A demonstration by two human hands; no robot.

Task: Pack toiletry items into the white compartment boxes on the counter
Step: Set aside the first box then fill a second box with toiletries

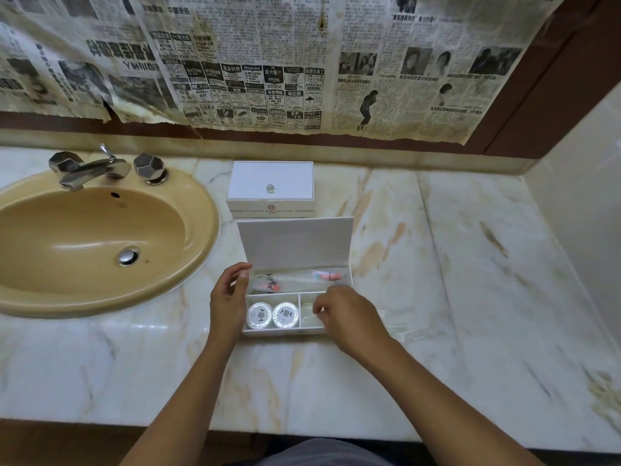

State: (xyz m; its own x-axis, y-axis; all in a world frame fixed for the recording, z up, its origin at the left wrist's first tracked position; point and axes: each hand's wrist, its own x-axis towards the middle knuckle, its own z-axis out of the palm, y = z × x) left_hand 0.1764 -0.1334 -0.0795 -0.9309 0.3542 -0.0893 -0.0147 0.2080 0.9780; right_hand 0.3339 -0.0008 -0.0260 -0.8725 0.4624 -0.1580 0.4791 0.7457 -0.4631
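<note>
An open white compartment box (285,331) sits on the marble counter, its lid (295,242) standing up behind it. Its long back compartment holds clear-wrapped toothbrush kits (272,283) with orange and red parts. Two round wrapped soaps (273,315) lie in the front left compartment. A clear packet (309,316) lies in the front right compartment. My left hand (230,297) rests against the box's left side, fingers curled and apart. My right hand (346,314) hovers over the front right compartment with fingertips pinched at the packet. A second white box (271,183), closed, stands behind.
A tan sink (97,243) with chrome taps (90,169) takes up the counter's left. More clear plastic packets (400,322) lie on the counter right of the box. Newspaper (268,62) covers the wall behind. A side wall bounds the counter at right.
</note>
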